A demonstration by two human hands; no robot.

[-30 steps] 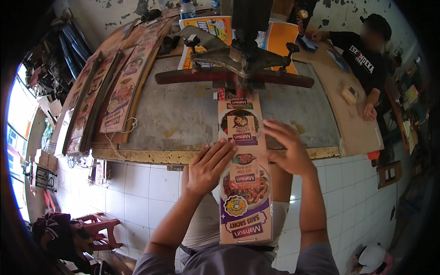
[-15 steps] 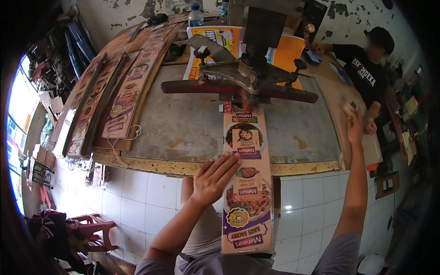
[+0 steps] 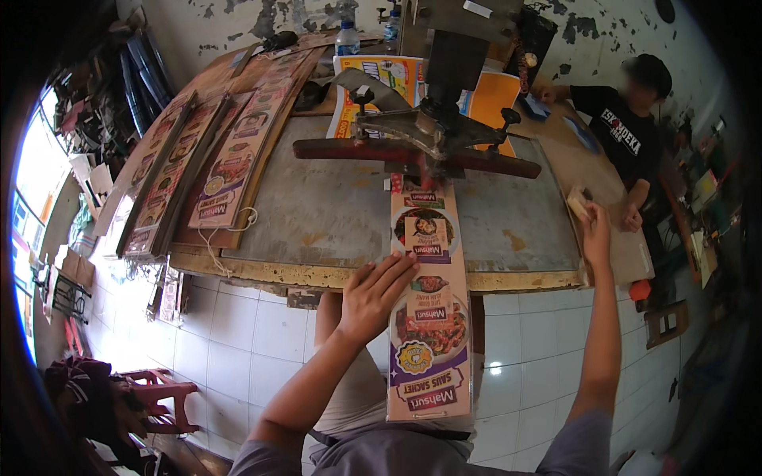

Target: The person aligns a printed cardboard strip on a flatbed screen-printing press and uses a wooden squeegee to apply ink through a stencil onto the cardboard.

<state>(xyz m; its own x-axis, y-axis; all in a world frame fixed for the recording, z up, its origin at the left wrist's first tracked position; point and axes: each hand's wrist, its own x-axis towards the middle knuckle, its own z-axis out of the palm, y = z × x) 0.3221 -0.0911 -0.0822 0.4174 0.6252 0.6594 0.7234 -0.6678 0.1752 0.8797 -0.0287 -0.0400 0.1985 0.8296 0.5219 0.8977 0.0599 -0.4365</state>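
Observation:
A long printed cardboard strip (image 3: pixel 429 349) lies under the red-edged bar of a dark metal press (image 3: pixel 432 131) and reaches over the table's front edge toward my body. My left hand (image 3: pixel 371 297) rests on the strip's left side near that edge, fingers stretched out and flat, gripping nothing. Off to the right, over the table's right side, my right hand (image 3: pixel 597 230) has its fingers closed on a small beige block (image 3: pixel 578 202). The strip's far end is hidden beneath the press.
Stacks of similar printed strips (image 3: pixel 226 174) lie on the left of the table. Colourful printed sheets (image 3: pixel 389 71) and water bottles (image 3: pixel 347 38) stand behind the press. A person (image 3: pixel 619 111) sits at the right, one hand (image 3: pixel 632 216) close to mine. A red stool (image 3: pixel 163 401) stands at lower left.
My right hand has moved left and taken the beige block along. The left hand stays on the strip. The whole view has shifted slightly.

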